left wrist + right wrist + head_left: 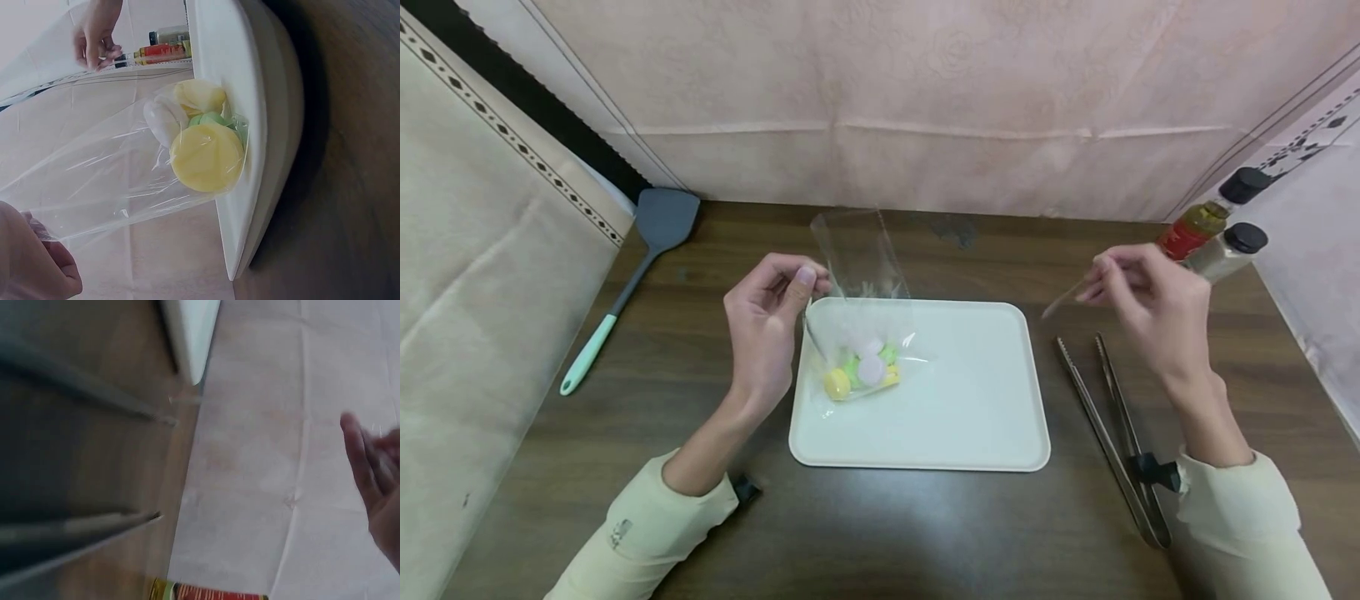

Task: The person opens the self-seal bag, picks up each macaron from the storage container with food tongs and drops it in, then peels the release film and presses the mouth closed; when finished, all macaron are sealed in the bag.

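Observation:
My left hand (pixel 767 321) pinches the side of a clear plastic bag (pixel 857 250) near its upper part. In the bag's bottom lie several rounded pieces, yellow (pixel 207 157), pale white-lilac (pixel 872 370) and green (pixel 889 354). The filled end stands on a white rectangular tray (pixel 970 383), and the upper part of the bag rises loose and upright. Off to the right, my right hand (pixel 1150 300) pinches a thin, see-through strip (pixel 1063 301) between thumb and fingers, above the tips of metal tongs (pixel 1097 425).
A grey spatula (pixel 666 218) with a mint handle lies at the left. Two bottles with black caps stand at the back right, one with a red label (pixel 1182 240), the other clear (pixel 1221 258). Pale cloth (pixel 925 108) hangs behind the wooden table (pixel 887 533).

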The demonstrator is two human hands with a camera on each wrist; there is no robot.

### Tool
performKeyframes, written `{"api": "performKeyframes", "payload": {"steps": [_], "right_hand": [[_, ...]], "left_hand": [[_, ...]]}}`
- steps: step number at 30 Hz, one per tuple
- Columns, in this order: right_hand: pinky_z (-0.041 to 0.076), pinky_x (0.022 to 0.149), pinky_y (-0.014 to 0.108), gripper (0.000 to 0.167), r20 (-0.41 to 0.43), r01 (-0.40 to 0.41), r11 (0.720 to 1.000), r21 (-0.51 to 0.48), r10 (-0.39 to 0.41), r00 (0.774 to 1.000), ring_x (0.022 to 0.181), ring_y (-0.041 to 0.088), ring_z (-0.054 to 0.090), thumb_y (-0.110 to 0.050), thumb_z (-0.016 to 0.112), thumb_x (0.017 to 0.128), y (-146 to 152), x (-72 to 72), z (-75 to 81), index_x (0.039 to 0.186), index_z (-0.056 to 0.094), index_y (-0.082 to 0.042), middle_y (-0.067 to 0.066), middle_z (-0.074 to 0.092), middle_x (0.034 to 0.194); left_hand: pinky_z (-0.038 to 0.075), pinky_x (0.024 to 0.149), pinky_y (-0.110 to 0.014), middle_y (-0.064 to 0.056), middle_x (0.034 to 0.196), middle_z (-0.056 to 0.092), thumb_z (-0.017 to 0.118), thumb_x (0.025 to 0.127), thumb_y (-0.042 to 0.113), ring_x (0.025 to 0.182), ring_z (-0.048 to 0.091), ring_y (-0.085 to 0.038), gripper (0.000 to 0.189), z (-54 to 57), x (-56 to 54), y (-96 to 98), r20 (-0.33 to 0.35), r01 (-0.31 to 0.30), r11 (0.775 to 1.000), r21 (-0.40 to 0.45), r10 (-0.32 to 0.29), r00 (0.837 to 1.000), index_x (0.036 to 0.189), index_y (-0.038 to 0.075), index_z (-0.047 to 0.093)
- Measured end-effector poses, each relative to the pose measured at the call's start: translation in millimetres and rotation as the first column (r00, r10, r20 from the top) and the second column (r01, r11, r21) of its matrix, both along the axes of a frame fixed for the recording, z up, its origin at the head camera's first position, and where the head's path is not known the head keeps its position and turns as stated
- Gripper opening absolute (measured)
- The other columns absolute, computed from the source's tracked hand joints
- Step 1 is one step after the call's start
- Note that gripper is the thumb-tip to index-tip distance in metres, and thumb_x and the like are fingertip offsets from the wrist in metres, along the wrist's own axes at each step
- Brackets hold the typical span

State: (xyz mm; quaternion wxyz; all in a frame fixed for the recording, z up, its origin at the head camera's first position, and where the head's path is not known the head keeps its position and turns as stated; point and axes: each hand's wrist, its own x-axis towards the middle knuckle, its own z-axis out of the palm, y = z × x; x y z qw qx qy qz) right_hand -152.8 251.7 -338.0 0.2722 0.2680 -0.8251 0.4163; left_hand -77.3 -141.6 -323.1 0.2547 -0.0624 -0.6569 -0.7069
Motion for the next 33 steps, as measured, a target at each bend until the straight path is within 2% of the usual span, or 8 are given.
{"api": "performKeyframes", "payload": {"steps": [3,5,10,15,18,20,29,33], "right_hand": [[0.054,0.078,0.004,0.014,-0.048,-0.146,0.971,0.189,0.158,0.986,0.078,-0.009,0.069,-0.001,0.067,0.106,8,6.9,-8.0,0.103,0.073,0.011,0.014,0.078,0.082],[0.055,0.074,0.006,0.029,-0.025,-0.216,0.929,0.300,0.234,0.972,0.074,-0.004,0.070,-0.019,0.063,0.113,15,13.3,-13.8,0.102,0.073,0.006,0.006,0.077,0.080],[0.053,0.061,0.014,0.053,0.044,-0.288,0.849,0.442,0.300,0.953,0.069,-0.002,0.064,-0.049,0.044,0.117,32,31.5,-28.1,0.099,0.074,-0.009,-0.009,0.071,0.078],[0.045,0.057,0.015,0.013,0.103,-0.334,0.771,0.542,0.333,0.937,0.072,-0.010,0.049,-0.017,0.065,0.108,40,46.6,-35.3,0.096,0.070,-0.016,-0.017,0.064,0.082],[0.042,0.054,0.017,0.028,0.150,-0.345,0.741,0.576,0.320,0.936,0.070,-0.012,0.046,0.005,0.079,0.083,42,55.1,-37.5,0.092,0.068,-0.018,-0.020,0.062,0.080],[0.039,0.052,0.019,0.037,0.204,-0.353,0.725,0.592,0.289,0.935,0.069,-0.012,0.043,0.009,0.083,0.076,42,61.1,-38.2,0.089,0.065,-0.020,-0.022,0.058,0.078],[0.035,0.053,0.023,0.036,0.450,-0.392,0.649,0.652,0.085,0.889,0.061,-0.005,0.037,0.000,0.078,0.095,23,73.6,-34.6,0.083,0.054,-0.025,-0.023,0.043,0.069],[0.038,0.053,0.023,0.029,0.581,-0.499,0.637,0.588,0.097,0.808,0.061,-0.006,0.040,-0.002,0.076,0.099,17,75.0,-35.5,0.085,0.059,-0.022,-0.020,0.047,0.070]], "left_hand": [[0.059,0.084,-0.023,0.006,0.090,0.076,0.066,0.106,-0.004,0.084,0.073,-0.011,0.011,-0.2,0.0,0.2,-0.001,-0.001,1.000,-0.004,0.001,1.000,0.101,-0.010,0.074],[0.059,0.083,-0.023,0.006,0.090,0.076,0.066,0.106,-0.004,0.084,0.073,-0.011,0.011,-0.1,0.3,0.1,0.001,-0.002,1.000,-0.005,0.002,1.000,0.101,-0.010,0.074],[0.059,0.083,-0.023,0.005,0.090,0.076,0.067,0.106,-0.004,0.085,0.073,-0.011,0.011,0.5,1.0,0.4,0.005,0.004,1.000,0.000,-0.004,1.000,0.100,-0.006,0.076],[0.060,0.084,-0.023,0.005,0.091,0.077,0.066,0.106,-0.004,0.085,0.073,-0.011,0.013,0.5,1.1,0.4,0.011,0.007,1.000,0.002,-0.007,1.000,0.099,-0.001,0.077],[0.060,0.084,-0.023,0.006,0.091,0.076,0.066,0.107,-0.004,0.085,0.073,-0.011,0.013,0.0,1.0,0.5,0.012,0.011,1.000,0.003,-0.011,1.000,0.100,-0.002,0.077],[0.060,0.085,-0.023,0.006,0.091,0.076,0.065,0.107,-0.003,0.085,0.074,-0.011,0.013,-0.4,0.6,0.3,0.012,0.012,1.000,-0.001,-0.012,1.000,0.100,-0.004,0.076],[0.060,0.085,-0.024,0.005,0.091,0.076,0.065,0.107,-0.004,0.084,0.073,-0.012,0.013,-0.9,-0.2,0.3,0.009,0.015,1.000,0.003,-0.015,1.000,0.100,-0.005,0.075],[0.060,0.085,-0.024,0.005,0.090,0.076,0.065,0.107,-0.004,0.084,0.073,-0.012,0.013,-0.8,0.1,1.2,0.012,0.017,1.000,0.002,-0.017,1.000,0.100,-0.006,0.075]]}}
